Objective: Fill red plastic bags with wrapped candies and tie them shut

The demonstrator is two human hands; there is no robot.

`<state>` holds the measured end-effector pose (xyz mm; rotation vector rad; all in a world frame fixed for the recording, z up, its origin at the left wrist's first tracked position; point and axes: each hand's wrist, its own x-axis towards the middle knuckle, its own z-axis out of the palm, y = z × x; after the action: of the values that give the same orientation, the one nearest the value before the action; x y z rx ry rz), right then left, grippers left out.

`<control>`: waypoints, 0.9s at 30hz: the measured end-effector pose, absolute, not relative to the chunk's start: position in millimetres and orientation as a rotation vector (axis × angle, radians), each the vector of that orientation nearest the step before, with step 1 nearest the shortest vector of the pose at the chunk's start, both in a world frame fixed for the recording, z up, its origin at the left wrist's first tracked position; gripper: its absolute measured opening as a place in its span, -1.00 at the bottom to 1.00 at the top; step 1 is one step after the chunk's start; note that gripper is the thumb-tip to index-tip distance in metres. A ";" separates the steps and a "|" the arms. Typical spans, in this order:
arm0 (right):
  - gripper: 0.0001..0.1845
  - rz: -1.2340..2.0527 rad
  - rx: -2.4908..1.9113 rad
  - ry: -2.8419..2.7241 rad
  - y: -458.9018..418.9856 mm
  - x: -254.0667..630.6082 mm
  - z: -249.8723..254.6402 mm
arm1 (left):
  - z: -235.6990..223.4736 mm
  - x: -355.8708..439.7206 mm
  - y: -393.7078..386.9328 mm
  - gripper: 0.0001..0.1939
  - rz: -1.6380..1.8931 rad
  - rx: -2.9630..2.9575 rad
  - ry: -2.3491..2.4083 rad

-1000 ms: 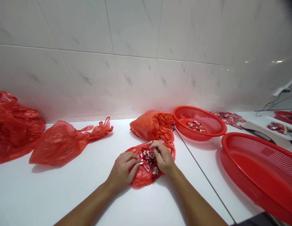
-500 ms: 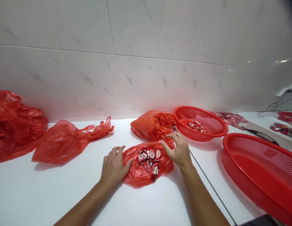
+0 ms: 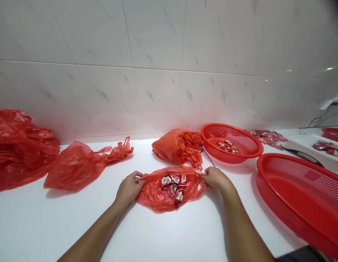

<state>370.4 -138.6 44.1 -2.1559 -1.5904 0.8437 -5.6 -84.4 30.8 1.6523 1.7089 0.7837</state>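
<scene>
A thin red plastic bag [image 3: 155, 198] lies spread on the white table in front of me. Several small wrapped sweets [image 3: 174, 185], in dark red wrappers with cream labels, rest in its middle. My left hand [image 3: 130, 187] is closed on the bag's left edge, thumb and fingers pinching the plastic. On the other side, my right hand [image 3: 215, 178] grips the bag's right edge, its handle drawn out toward me. Between both hands the far rim of the bag is stretched nearly straight. Some of my right fingertips are hidden behind the hand.
Behind the bag sits a bunched red bag [image 3: 169, 145], beside a round red basket [image 3: 231, 158] with a few sweets. A larger red basket [image 3: 289, 207] stands right. Tied red bag [image 3: 76, 167] and crumpled red bags [image 3: 18, 153] lie left. Sweets [image 3: 267, 137] are heaped at the back.
Both hands were loosely open at the bag's sides; now they pinch its edges. The right hand has come nearer and the bag is pulled wider, its far rim straightened.
</scene>
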 end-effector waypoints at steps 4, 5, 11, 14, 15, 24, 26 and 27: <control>-0.64 1.082 -1.831 -1.613 -144.5 374.7 51.5 | 31.1 -11.4 -80.0 -0.63 0.865 1.575 1.511; -0.61 1.145 -1.677 -1.594 -144.9 374.1 55.3 | 33.6 -14.0 -79.7 -0.60 0.877 1.546 1.444; -0.54 1.303 -1.134 -1.642 -133.6 343.3 116.8 | 47.9 -32.9 -80.4 -0.61 0.887 1.343 1.151; -0.71 1.212 -1.231 -1.876 -134.6 321.3 164.3 | 46.7 -39.0 -79.3 -0.56 0.893 1.260 1.099; -0.74 1.139 -1.273 -1.920 -137.5 315.8 177.7 | 45.6 -40.3 -78.7 -0.54 0.896 1.238 1.088; -0.47 0.599 -1.511 -1.947 -162.7 315.3 194.3 | 40.5 -46.1 -73.9 -0.54 0.916 1.121 1.076; -0.47 0.583 -1.514 -1.914 -161.9 318.8 192.0 | 43.1 -43.3 -74.5 -0.57 0.934 1.089 1.079; -0.49 0.570 -1.500 -1.900 -161.5 319.9 192.2 | 46.0 -40.9 -74.7 -0.56 0.953 1.070 1.075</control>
<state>319.9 -161.5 192.2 -1.4999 -1.8996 0.5705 -40.9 -74.7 46.0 1.0696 1.0752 0.9533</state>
